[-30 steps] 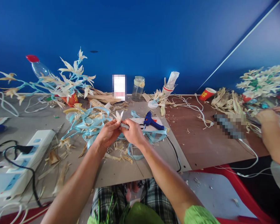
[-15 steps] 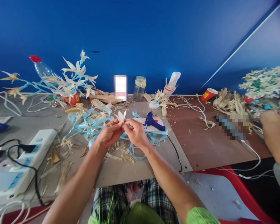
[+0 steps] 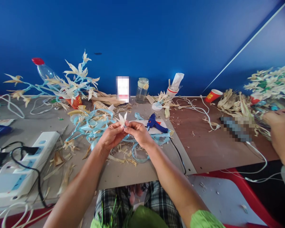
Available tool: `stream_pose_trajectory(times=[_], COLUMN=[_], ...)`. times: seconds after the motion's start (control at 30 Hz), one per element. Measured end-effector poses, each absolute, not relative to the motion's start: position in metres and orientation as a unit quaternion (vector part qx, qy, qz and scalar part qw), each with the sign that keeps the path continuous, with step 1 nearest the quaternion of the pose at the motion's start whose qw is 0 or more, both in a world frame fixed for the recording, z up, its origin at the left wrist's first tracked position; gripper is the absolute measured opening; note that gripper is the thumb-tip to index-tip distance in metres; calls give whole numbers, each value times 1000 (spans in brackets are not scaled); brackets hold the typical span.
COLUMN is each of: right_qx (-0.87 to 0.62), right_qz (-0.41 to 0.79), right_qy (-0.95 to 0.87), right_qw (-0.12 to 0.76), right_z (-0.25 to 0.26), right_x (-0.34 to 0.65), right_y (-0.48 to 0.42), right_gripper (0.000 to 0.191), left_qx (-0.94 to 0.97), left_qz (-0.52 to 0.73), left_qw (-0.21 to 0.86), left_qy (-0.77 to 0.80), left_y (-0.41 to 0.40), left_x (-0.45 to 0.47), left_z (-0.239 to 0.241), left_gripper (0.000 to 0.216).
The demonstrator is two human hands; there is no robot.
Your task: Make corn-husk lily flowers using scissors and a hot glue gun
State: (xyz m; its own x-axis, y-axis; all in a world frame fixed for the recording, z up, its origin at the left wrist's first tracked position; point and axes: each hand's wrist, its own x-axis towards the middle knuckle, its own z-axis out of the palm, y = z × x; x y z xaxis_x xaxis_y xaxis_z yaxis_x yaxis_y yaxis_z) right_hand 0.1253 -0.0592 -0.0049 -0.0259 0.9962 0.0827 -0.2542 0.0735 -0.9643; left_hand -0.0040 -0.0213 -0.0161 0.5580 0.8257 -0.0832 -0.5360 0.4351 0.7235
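Observation:
My left hand (image 3: 111, 136) and my right hand (image 3: 139, 134) meet above the table, fingertips pinched together on a small cream husk flower (image 3: 122, 119) whose petals stick up between them. Both hands are closed on the base of that flower. Under them lies a tangle of light blue ribbon (image 3: 92, 125) and husk scraps (image 3: 120, 157). A blue glue gun (image 3: 156, 123) rests on a white card just right of my right hand.
A white power strip (image 3: 26, 163) with black cables lies at the left. A blue-stemmed husk-flower branch (image 3: 68, 83), a bottle (image 3: 44, 71), a glass jar (image 3: 141, 90) and red cups (image 3: 211, 95) stand at the back. Another person's hand (image 3: 275, 119) works at the right among husks.
My right hand has shifted from gripping the stem out to the right to pinching right at the flower's base, beside my left fingertips. The flower has stayed upright.

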Motion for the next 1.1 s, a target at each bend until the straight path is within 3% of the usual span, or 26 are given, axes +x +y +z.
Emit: stream_pose_trajectory(times=[0.2, 0.47, 0.8, 1.1], right_qx=[-513, -508, -426, -496], right_qz=[449, 414, 533, 481], right_qy=[-503, -529, -426, -457], right_qw=[532, 539, 594, 561], right_z=[-8, -9, -10, -16], right_x=[128, 129, 126, 125], right_y=[-58, -59, -57, -53], right_gripper=[20, 21, 18, 24], left_qx=[341, 380, 320, 344], left_qz=[405, 368, 435, 437], left_qw=[805, 797, 817, 789], left_qy=[269, 291, 203, 260], left_y=[-18, -16, -27, -21], left_x=[-4, -6, 6, 5], left_z=[-16, -16, -8, -19], left_gripper=[13, 19, 13, 11])
